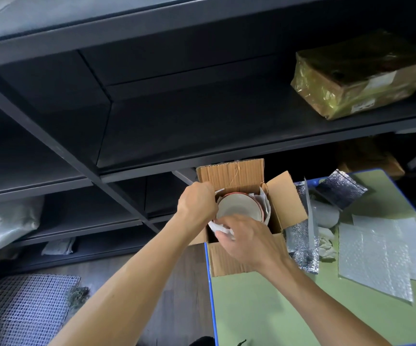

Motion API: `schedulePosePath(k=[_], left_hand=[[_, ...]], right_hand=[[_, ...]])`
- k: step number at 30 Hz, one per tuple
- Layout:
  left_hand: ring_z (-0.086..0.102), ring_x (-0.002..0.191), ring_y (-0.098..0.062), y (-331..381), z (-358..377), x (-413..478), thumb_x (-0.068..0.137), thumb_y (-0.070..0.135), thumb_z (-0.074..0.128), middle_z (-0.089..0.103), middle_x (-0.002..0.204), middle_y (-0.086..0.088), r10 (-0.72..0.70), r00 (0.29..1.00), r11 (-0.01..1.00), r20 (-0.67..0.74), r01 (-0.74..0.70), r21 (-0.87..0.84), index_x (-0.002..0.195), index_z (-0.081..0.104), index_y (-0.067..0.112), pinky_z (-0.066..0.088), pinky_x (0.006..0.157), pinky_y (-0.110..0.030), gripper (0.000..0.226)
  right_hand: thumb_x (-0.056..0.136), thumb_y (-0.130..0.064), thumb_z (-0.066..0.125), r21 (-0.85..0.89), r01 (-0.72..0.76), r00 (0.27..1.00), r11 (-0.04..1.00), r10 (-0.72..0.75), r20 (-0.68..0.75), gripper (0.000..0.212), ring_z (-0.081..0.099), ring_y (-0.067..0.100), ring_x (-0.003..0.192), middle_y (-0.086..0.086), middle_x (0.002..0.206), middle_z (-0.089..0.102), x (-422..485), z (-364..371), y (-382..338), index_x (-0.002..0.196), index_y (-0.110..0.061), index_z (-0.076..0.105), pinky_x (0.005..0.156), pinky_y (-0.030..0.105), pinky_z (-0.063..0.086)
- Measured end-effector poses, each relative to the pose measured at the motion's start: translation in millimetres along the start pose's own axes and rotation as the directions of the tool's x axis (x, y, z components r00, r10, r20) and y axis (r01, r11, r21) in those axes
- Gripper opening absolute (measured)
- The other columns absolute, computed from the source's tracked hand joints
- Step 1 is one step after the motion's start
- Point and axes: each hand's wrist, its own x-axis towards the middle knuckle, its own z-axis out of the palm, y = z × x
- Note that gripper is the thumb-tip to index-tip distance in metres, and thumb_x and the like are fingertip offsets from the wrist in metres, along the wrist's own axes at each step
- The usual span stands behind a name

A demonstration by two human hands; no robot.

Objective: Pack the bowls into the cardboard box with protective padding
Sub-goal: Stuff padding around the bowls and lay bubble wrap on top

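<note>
- Head view, packing station: cardboard box [239, 260] stands open, flaps up, at the corner of the green table [276, 310]
- Bowls [238, 208]: stacked inside the box, white paper [223, 230] lining around them
- Left hand [197, 203]: at the box's left rim, fingers curled down beside the stack; what they grip is hidden, cannot tell
- Right hand [249, 236]: fingers pinching the white paper at the near rim
- Bubble wrap [376, 260]: lying unused on the table, right of the box
- Progress, as judged: bowls in, side padding being tucked; top cover and flap closing left
</note>
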Motion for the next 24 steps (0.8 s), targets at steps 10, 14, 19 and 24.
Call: schedulePosePath(k=[10,14,19,24], left_hand=[[0.047,0.053,-0.017,-10.0,7.0,5.4,0.1,0.035,0.047,0.046,0.059,0.003,0.01,0.997,0.999,-0.082,-0.013,-0.04,0.081,0.054,0.013,0.029,0.043,-0.026,0.03],[0.053,0.058,-0.021,-15.6,3.6,8.0,0.102,0.038,0.045,0.058,0.067,-0.003,0.043,0.996,0.999,-0.078,-0.045,-0.025,0.08,0.056,0.012,0.035,0.048,-0.027,0.036],[0.055,0.063,-0.022,-13.0,14.4,4.7,0.101,0.041,0.048,0.058,0.072,-0.002,0.054,0.998,0.998,-0.027,-0.055,-0.026,0.085,0.063,0.013,0.041,0.055,-0.031,0.036],[0.05,0.057,-0.016,-19.3,13.4,7.5,0.1,0.032,0.05,0.057,0.071,0.0,0.057,0.986,0.989,-0.157,-0.077,-0.126,0.083,0.068,0.01,0.032,0.048,-0.023,0.033]], right_hand=[[0.094,-0.027,0.043,-0.224,0.031,0.999,0.974,-0.026,0.023,0.021,0.059,0.024,0.087,-0.001,0.087,0.064,0.0,-6.4,0.9,0.091,-0.02,0.063,0.062,0.037,0.045],[0.094,-0.027,0.045,-0.217,0.068,0.998,0.974,-0.068,0.007,0.021,0.057,0.023,0.08,-0.001,0.079,0.06,-0.6,-3.0,-3.1,0.081,-0.02,0.059,0.056,0.035,0.039],[0.1,-0.032,0.038,-0.26,0.073,0.997,0.963,-0.06,0.058,0.028,0.058,0.022,0.089,-0.001,0.087,0.062,-2.1,2.6,-3.5,0.09,-0.02,0.062,0.066,0.038,0.047],[0.098,-0.031,0.047,-0.194,0.11,0.994,0.975,-0.113,-0.005,0.021,0.059,0.023,0.085,-0.001,0.085,0.063,-3.4,-0.6,-7.3,0.095,-0.019,0.064,0.062,0.037,0.045]])
